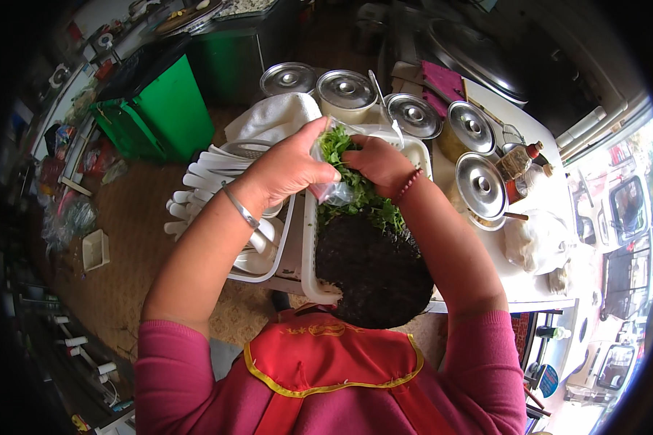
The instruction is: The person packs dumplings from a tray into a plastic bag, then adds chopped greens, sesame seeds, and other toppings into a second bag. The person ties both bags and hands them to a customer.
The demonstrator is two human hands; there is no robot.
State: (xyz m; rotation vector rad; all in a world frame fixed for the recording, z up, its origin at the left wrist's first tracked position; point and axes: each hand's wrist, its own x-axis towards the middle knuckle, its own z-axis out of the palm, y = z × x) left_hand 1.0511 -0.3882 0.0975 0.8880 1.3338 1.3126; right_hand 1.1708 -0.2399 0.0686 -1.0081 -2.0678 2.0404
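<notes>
My left hand (pixel 292 170), with a silver bangle on its wrist, grips the edge of a clear plastic bag (pixel 331 190) and holds it over a white tray (pixel 308 246). My right hand (pixel 379 164), with a red bead bracelet on its wrist, pinches a bunch of green leafy herbs (pixel 336 143) at the bag's mouth. More green herbs (pixel 376 210) lie in the tray, next to a dark, crinkly mound that looks like dried seaweed (pixel 374 268). Both hands are close together above the tray's far end.
Several steel-lidded pots (pixel 346 89) ring the white table's far side, one at the right (pixel 480 185). A white cloth (pixel 272 119) and stacked white plastic spoons (pixel 203 177) lie to the left. A green bin (pixel 163 109) stands on the floor. A bottle (pixel 519 161) and bagged white lumps (pixel 533 239) sit at right.
</notes>
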